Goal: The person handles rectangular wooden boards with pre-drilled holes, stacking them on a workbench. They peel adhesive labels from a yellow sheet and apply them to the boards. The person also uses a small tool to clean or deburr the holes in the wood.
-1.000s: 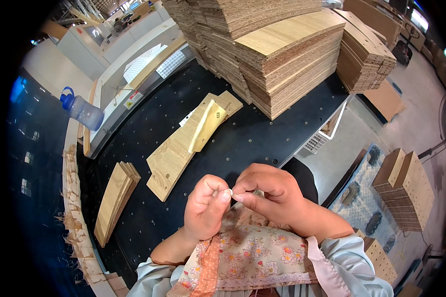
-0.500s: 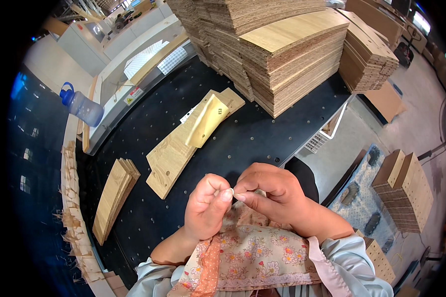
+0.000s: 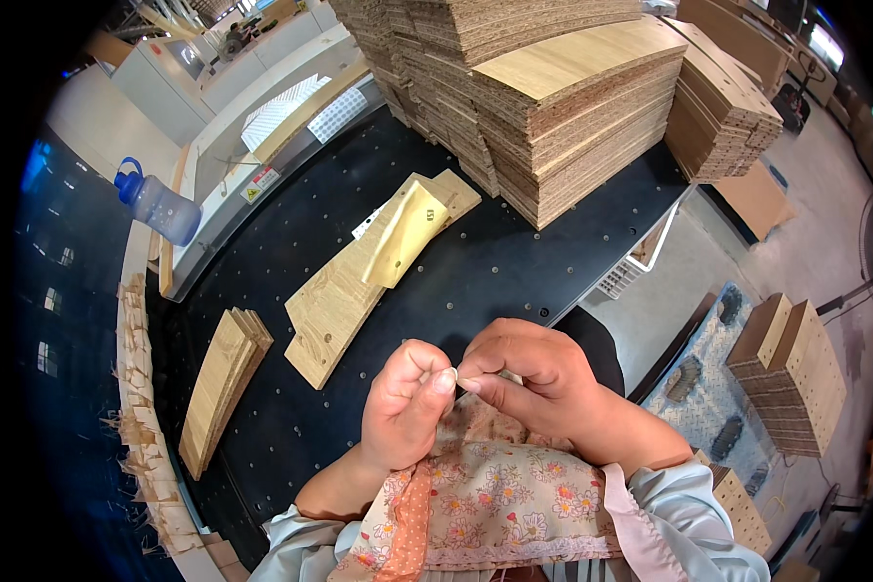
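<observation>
My left hand (image 3: 404,405) and my right hand (image 3: 529,373) meet above my flowered apron (image 3: 500,495). Both are closed, thumb pressed to fingers, with their tips touching. Whatever the fingertips pinch, if anything, is too small to make out. Beyond them, on the black table (image 3: 495,306), lie wood-grain boards (image 3: 325,310). A curled yellow sheet (image 3: 404,238) rests on these boards. To the left is a small stack of curved boards (image 3: 223,388).
A tall stack of particle boards (image 3: 592,126) stands at the table's far right. A blue-lidded bottle (image 3: 165,209) is at the far left, beside a machine's pale edge (image 3: 247,189). More drilled boards (image 3: 791,373) stand on a worn blue platform (image 3: 694,388) at right.
</observation>
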Action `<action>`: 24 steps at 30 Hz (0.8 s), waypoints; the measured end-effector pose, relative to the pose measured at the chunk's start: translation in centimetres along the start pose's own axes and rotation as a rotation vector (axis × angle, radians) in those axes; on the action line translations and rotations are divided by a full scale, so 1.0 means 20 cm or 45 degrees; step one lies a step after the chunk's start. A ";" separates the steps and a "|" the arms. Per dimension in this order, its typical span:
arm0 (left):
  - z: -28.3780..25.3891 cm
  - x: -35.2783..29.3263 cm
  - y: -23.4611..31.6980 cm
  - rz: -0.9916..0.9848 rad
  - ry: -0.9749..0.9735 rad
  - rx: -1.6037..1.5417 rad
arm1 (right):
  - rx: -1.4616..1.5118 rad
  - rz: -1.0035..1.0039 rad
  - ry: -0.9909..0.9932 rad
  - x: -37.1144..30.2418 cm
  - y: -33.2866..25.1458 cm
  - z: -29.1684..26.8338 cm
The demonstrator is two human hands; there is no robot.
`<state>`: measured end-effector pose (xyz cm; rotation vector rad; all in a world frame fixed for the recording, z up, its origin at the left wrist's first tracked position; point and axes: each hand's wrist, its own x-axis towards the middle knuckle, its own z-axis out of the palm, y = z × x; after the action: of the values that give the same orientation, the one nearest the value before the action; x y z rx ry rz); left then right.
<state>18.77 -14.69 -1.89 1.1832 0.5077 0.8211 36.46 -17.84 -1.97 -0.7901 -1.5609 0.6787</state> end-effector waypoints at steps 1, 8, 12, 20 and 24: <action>0.00 0.00 0.00 -0.001 0.003 0.001 | 0.006 0.003 -0.002 0.00 0.00 0.00; -0.01 0.00 -0.01 -0.003 0.005 -0.008 | 0.013 0.028 -0.017 0.01 0.00 0.00; -0.01 0.01 -0.01 -0.008 0.013 -0.014 | -0.002 0.023 -0.020 0.01 0.01 0.00; -0.01 0.01 -0.01 0.006 0.023 0.002 | -0.005 0.009 -0.012 0.01 0.01 0.00; -0.02 0.01 -0.02 0.009 0.019 0.018 | -0.012 -0.005 -0.015 0.02 0.02 0.00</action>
<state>18.72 -14.37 -2.28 1.1930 0.5223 0.8344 36.51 -17.33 -2.00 -0.7910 -1.5773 0.6746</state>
